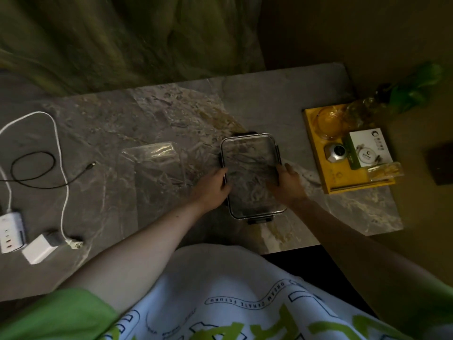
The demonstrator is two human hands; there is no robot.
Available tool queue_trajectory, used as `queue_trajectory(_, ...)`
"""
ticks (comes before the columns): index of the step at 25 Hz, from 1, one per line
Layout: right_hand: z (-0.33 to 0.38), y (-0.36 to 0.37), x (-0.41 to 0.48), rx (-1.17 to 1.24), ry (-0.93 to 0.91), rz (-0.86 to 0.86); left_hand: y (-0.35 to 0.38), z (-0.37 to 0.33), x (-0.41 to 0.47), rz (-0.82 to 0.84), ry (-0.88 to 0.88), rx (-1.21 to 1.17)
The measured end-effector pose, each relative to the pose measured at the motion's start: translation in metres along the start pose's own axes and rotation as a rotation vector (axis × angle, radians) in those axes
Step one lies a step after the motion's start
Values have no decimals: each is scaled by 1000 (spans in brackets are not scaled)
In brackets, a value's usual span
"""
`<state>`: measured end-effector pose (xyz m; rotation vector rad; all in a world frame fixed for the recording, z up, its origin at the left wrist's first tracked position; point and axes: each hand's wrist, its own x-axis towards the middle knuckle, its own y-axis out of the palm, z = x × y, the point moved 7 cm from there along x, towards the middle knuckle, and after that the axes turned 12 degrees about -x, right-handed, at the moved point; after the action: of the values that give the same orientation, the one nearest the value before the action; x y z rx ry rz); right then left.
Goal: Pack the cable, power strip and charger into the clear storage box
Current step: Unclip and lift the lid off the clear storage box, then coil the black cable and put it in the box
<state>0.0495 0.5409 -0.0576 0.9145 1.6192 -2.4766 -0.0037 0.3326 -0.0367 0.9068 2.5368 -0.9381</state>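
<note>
The clear lid (pixel 247 153) with black clips is held by both hands over the marble table. My left hand (pixel 212 186) grips its left edge and my right hand (pixel 285 181) grips its right edge. A clear storage box (pixel 157 163) stands to the left of the lid, hard to make out. At the far left lie a thin black cable (pixel 34 168), a white power strip (pixel 11 230) with its white cord (pixel 60 143), and a white charger (pixel 39 247).
A yellow tray (pixel 343 177) at the table's right end holds a glass dish, a small round gadget and a white card box. Green plastic (pixel 414 89) lies behind it. Curtains hang beyond the far edge. The table's near edge runs by my lap.
</note>
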Motion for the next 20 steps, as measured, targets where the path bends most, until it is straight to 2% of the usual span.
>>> queue_trajectory(3,21,-13,-1,-15,-51,-68,-23,-20,-14,-92,152,127)
queue_trajectory(6,58,-26,0,-72,-164,-142,-56,-17,-32,-172,171,189)
queue_trajectory(10,116,-35,-3,-104,-252,-214,-110,1,-61,-361,177,203)
queue_trajectory(15,213,-26,-16,-94,-315,-286,-183,62,-92,-481,176,145)
queue_trajectory(20,318,6,-36,-134,-404,-276,-250,136,-130,-533,147,93)
